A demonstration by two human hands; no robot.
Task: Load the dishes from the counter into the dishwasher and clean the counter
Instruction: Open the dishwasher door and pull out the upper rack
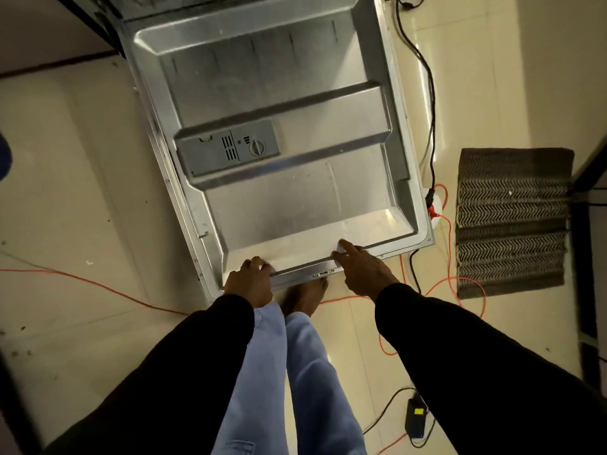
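Note:
The dishwasher door (279, 198) lies folded down flat in front of me, its steel inner face up, with a grey detergent dispenser (228, 152) near the middle. My left hand (251, 282) grips the door's near edge, fingers curled over the rim. My right hand (363, 269) rests on the same edge further right, fingers fairly straight and pressing on the rim. No dishes and no counter are in view. The dishwasher's interior is cut off at the top of the frame.
An orange extension cord (443, 284) and black cables (430, 103) trail over the tiled floor right of the door. A grey patterned mat (512, 221) lies at the right. A black power adapter (415, 418) sits near my legs. My bare foot (307, 297) stands under the door edge.

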